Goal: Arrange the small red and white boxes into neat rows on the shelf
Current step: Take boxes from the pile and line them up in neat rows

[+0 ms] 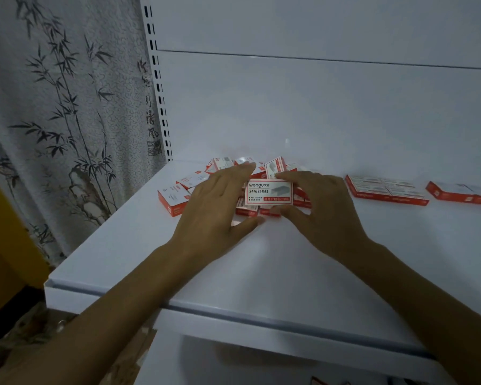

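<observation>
While both hands are working at the pile: the lines below are describing the centre of the frame.

Held box: a small red and white box (269, 192), label facing the camera, is being pinched above the loose pile (233, 176) at mid-frame.

Left hand: the left hand (217, 202) is spreading over the left part of the pile, fingers apart, thumb reaching toward the front boxes; whether it is gripping the held box cannot be told.

Right hand: the right hand (321, 204) is closing on the right end of the held box, forefinger at the top edge, thumb under the lower edge.

Handling, judged: the box is looking like thin printed card, stiff at the edges, light to moderately heavy if full, with a glossy face that is likely slipping under a flat push. Crushing is a risk only under hard pressure.

Hold point, judged: the two short ends or the long edges are giving the firmest purchase; the broad face is giving the least.

Shelf: the white shelf (261, 259) is carrying every box, toward the back.

Count, loose pile: roughly ten or more boxes are showing, several hidden by the hands; an exact count cannot be given.

Count, tidy groups: two flat blocks are lying at right of frame, a near block (386, 190) of about four boxes and a far block (461, 194) cut by the frame edge.
</observation>
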